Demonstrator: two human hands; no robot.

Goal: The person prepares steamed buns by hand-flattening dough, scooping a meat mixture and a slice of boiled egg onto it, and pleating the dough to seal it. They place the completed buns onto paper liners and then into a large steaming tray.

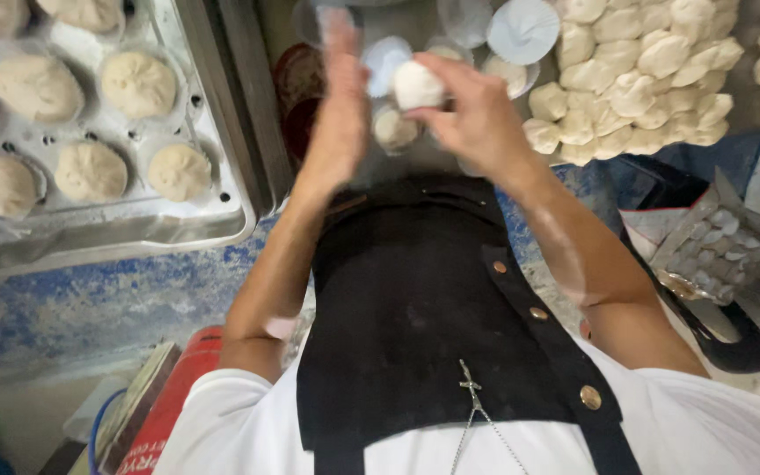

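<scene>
My right hand [477, 110] holds a round white dough ball [417, 85] in its fingers above the work surface. My left hand [338, 97] is flat and blurred, fingers straight, beside the ball on its left and close to it. Below the hands lies another small dough piece [395, 128] on the grey surface. A black apron covers my front below the hands.
A perforated metal tray [98, 230] at left carries several round buns on paper. A heap of cut dough lumps [644, 70] lies at upper right. White paper liners [522, 28] sit at the top. A red cylinder [178, 396] stands lower left; a black sandal [732, 343] lies at right.
</scene>
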